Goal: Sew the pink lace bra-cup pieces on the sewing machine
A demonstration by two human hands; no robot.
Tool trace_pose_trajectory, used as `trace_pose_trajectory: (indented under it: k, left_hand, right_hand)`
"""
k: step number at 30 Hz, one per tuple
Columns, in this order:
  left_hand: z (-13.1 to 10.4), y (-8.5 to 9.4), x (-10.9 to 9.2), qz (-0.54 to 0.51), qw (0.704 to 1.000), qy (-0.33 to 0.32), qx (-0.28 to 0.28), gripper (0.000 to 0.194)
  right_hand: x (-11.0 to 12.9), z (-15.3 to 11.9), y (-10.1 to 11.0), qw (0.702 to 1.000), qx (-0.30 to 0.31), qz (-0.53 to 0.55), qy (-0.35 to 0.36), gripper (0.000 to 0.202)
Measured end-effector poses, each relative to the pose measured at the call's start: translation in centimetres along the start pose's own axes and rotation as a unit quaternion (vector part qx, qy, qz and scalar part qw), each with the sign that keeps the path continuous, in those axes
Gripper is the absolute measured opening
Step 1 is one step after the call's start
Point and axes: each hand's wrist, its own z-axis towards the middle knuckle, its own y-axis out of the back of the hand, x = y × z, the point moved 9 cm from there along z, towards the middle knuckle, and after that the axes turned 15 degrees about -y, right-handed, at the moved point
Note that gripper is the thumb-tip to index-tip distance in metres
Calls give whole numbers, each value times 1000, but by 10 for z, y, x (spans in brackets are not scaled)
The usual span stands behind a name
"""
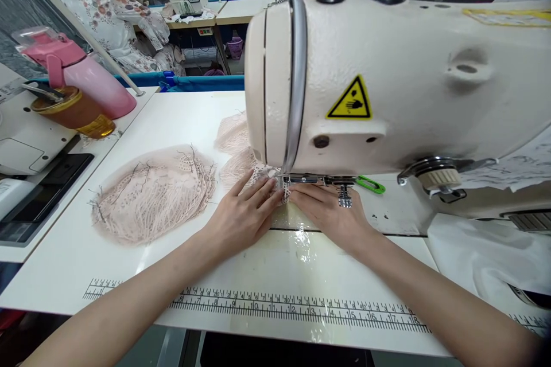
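Observation:
A white sewing machine (379,80) stands over the table, its presser foot low on a piece of pale pink lace fabric (236,169). Flat on that lace, just left of the needle area, lies my left hand (247,209), fingers stretched out. My right hand (329,209) is at the right of the presser foot, its fingertips at the fabric edge and partly hidden by the machine's metal parts. The lace runs back behind the machine head, where some of it is hidden. Left of my left hand rests another pink lace piece (155,195) with dark thread ends along its edges.
Thread snips with a green handle (371,184) lie right of the needle. A printed ruler (275,305) runs along the table's front. At left stand a pink bottle (92,77), an amber cup (77,112) and a dark phone (51,189). Behind, a person (116,17) sits near another machine.

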Motion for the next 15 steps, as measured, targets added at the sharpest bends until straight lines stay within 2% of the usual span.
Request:
trace_pose_trajectory:
  k: [6, 10, 15]
  left_hand:
    - [2, -2, 0, -6, 1000, 3, 22, 38]
    - [2, -3, 1, -11, 1000, 12, 21, 39]
    - [2, -7, 3, -17, 999, 30, 30, 40]
  right_hand:
    - [-5, 6, 0, 997, 54, 34, -53, 42]
    - [-8, 8, 2, 989, 63, 104, -81, 35]
    - [-15, 9, -9, 982, 62, 150, -95, 29]
